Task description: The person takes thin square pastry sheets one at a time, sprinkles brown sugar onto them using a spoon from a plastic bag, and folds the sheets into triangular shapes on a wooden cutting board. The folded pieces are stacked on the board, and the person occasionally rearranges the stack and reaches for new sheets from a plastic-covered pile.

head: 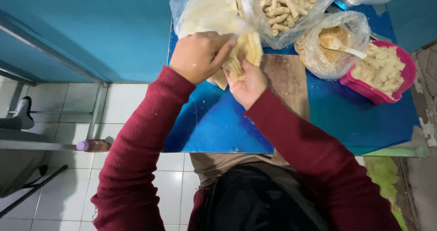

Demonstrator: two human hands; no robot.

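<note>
Nearest the camera, two dark red sleeves (pixel 136 158) reach forward from the person's lap over a white tiled floor (pixel 132 103) to a small blue table (pixel 218 122); on the floor at the left a small bottle with a purple cap (pixel 93 145) lies beside a metal frame (pixel 50 44). Above the table's near half the right hand (pixel 248 83) is cupped, palm up, under a thin pale yellow pastry sheet (pixel 246 51), its fingers closed on the sheet's lower edge; the left hand (pixel 198 56) is curled over the sheet from the left, fingertips pinching it against the right hand, so both hands hold the same sheet, lifted off the table. Just beyond, a bare wooden board (pixel 287 76) lies on the table under and to the right of the hands. Farther right sits a pink tub (pixel 400 83) of pale chunky filling; beside it a clear bag of brown crumbs (pixel 327 53) holds a white spoon (pixel 341 45). At the far edge a plastic bag of stacked pastry sheets (pixel 205 10) touches the left hand; next to it a bag of rolled pastry sticks (pixel 287 8) stands open.
</note>
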